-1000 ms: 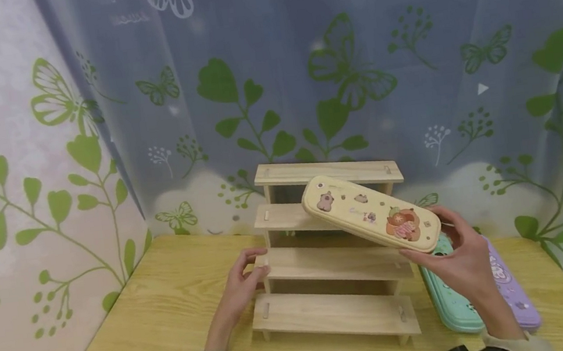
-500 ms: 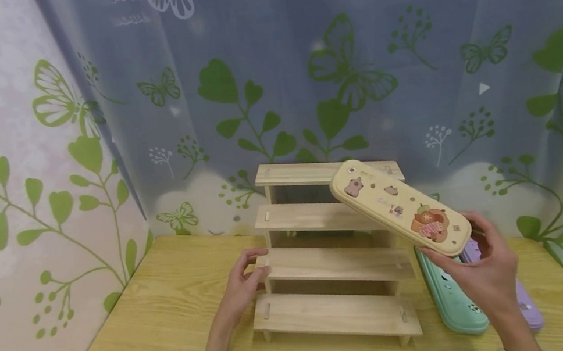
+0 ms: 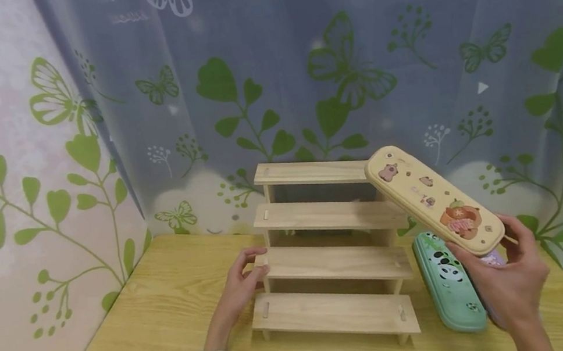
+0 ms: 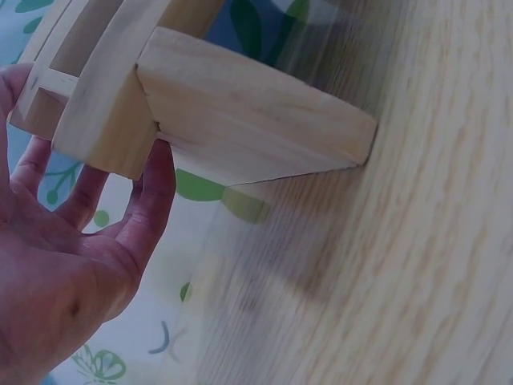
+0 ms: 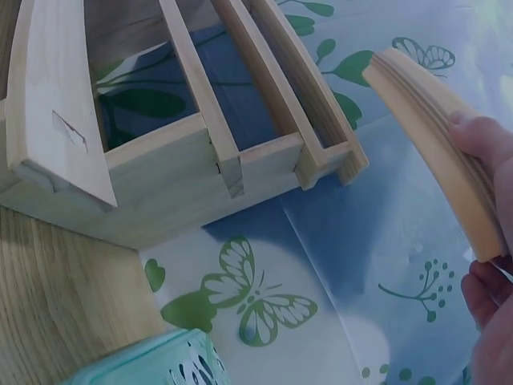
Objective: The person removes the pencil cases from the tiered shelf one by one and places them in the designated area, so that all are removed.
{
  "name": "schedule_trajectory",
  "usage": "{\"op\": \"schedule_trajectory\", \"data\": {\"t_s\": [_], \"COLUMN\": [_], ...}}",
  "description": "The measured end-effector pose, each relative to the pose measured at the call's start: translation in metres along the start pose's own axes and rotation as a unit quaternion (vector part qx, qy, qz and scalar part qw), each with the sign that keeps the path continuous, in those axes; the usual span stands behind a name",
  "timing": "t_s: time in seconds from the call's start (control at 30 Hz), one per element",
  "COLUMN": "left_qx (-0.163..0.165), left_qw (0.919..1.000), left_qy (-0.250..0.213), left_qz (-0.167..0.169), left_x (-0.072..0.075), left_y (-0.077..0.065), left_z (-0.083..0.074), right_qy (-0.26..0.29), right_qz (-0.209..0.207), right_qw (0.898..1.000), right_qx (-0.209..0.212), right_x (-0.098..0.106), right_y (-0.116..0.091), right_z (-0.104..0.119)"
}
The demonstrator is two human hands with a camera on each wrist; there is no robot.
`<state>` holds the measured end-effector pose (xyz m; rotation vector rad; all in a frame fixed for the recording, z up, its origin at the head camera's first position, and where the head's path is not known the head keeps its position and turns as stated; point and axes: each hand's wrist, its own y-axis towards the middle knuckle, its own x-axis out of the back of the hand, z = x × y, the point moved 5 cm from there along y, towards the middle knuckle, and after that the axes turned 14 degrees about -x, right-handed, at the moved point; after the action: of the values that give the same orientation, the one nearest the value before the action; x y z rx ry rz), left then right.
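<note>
In the head view, a four-step wooden display rack (image 3: 331, 263) stands on the table. My left hand (image 3: 239, 283) grips the left end of its second step from the bottom; the left wrist view shows fingers (image 4: 152, 208) against the board's edge. Off the rack's right side, my right hand (image 3: 517, 269) holds a cream-yellow pencil case (image 3: 434, 199) with cartoon animal pictures by its lower end. The case is raised and tilted, its far end up and to the left, overlapping the rack's top step. A mint-green pencil case (image 3: 452, 289) with pandas lies on the table below it.
A purple case (image 3: 493, 258) lies beside the green one, mostly hidden behind my right hand. Behind the wood-grain table (image 3: 134, 310) hangs a blue cloth (image 3: 263, 25) with plants and butterflies, and a pale patterned cloth (image 3: 12, 173) closes off the left.
My right hand has carried the yellow pencil case rightward, away from the rack, tilting it more steeply. This uncovers the green case's panda pictures. My left hand has stayed on the rack.
</note>
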<state>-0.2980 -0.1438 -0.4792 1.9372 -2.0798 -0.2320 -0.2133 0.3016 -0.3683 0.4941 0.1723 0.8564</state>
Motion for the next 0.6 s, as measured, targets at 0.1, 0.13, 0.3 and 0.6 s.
{"op": "schedule_trajectory", "data": {"t_s": [0.1,0.13,0.3,0.6], "left_qx": [0.0,0.0,0.001,-0.003], "left_qw": [1.0,1.0,1.0,0.9999], "left_qy": [-0.002,-0.001,0.001,0.003], "left_qz": [0.001,0.002,0.005,0.01], "left_x": [0.0,0.0,-0.001,0.001], "left_y": [0.0,0.0,0.001,0.002], "left_z": [0.0,0.0,0.001,0.0], "right_qy": [-0.003,-0.007,-0.029,-0.046], "right_qz": [-0.023,-0.03,-0.061,-0.114], "right_qw": [1.0,0.999,0.997,0.992], "right_qx": [-0.008,-0.015,-0.022,-0.039], "right_x": [0.007,0.01,0.023,0.046], "right_y": [0.002,0.002,0.003,0.001], "right_z": [-0.004,-0.005,-0.01,-0.023]}}
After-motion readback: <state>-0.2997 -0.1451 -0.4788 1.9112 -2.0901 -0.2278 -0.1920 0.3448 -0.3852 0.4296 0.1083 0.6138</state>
